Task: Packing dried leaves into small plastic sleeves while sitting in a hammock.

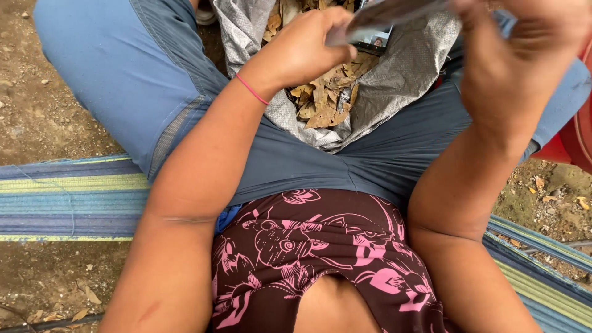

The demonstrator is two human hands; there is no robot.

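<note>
My left hand (308, 43) grips one end of a flat, blurred grey thing (382, 15) held above my lap. My right hand (518, 43) is closed on its other end at the top right. Below the hands, an open silvery woven sack (401, 80) rests between my knees and holds several dry brown leaves (327, 102). A thin pink band (253, 89) circles my left wrist.
I sit on a striped blue and green hammock (68, 197) over bare dirt ground (37, 105) with scattered dry leaves. A red container edge (579, 135) shows at the right.
</note>
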